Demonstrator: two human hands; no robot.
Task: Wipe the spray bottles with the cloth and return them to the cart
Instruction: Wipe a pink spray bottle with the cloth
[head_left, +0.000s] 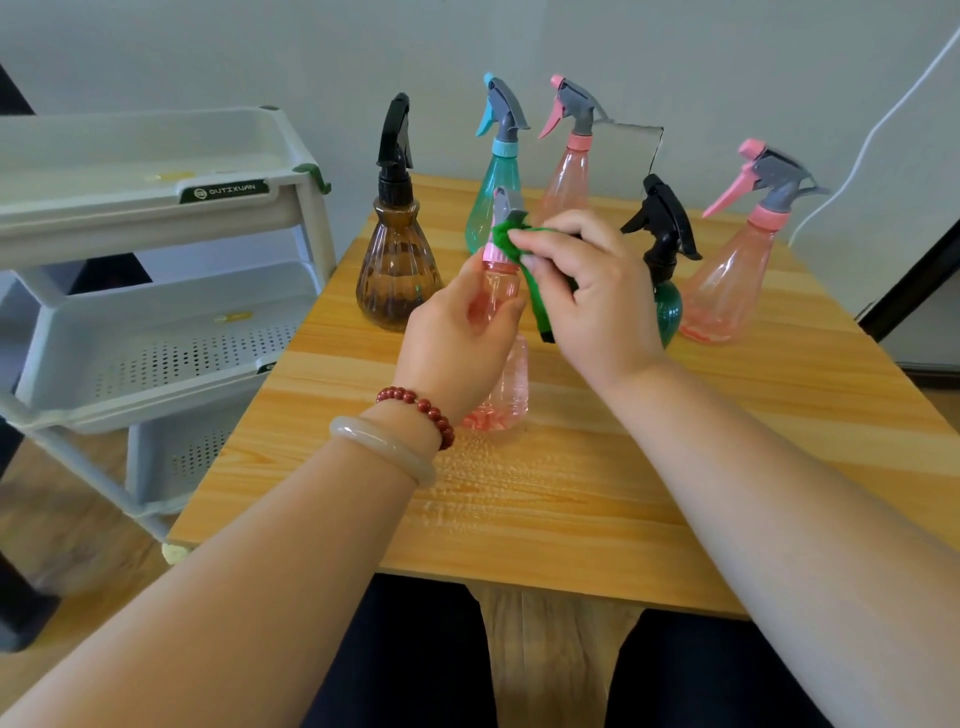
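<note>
My left hand (457, 338) grips a clear pink spray bottle (506, 384) round its body, upright on the wooden table (571, 493). My right hand (592, 291) pinches a green cloth (535, 291) against the bottle's neck and grey trigger head. Behind stand a brown ribbed bottle (397, 260), a teal bottle (493, 202), a pink bottle (569, 176), a dark green bottle with black trigger (667, 306) and another pink bottle (732, 280) at the right.
A grey three-tier cart (156, 291) with perforated trays stands left of the table, its tiers holding no bottles. A white cable (872, 135) runs down the wall at the right. My knees show under the table's near edge.
</note>
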